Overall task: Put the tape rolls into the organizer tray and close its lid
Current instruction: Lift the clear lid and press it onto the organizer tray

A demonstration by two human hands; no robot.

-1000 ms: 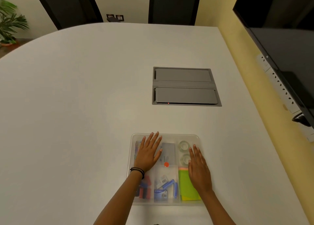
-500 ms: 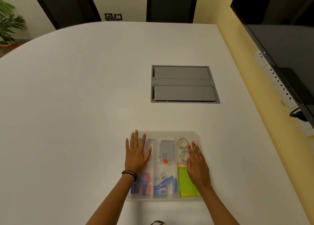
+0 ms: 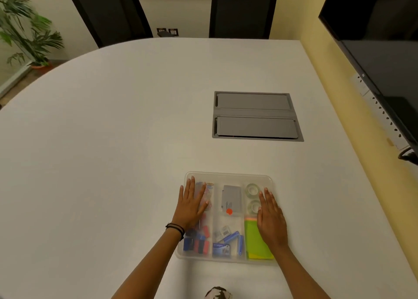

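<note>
both hands [image 3: 191,205] [image 3: 271,219] lie flat, grip open, on the lidded organizer tray [image 3: 228,175], tape rolls [image 3: 252,189] inside

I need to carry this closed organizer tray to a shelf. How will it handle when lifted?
The organizer tray looks like thin clear plastic, so it probably flexes. Small loose items fill its compartments, so tilting likely shifts them. Both tape rolls lie flat and seem unlikely to roll.

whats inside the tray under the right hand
Under the right hand the tray shows two tape rolls and green notes; their right parts are covered.
</note>
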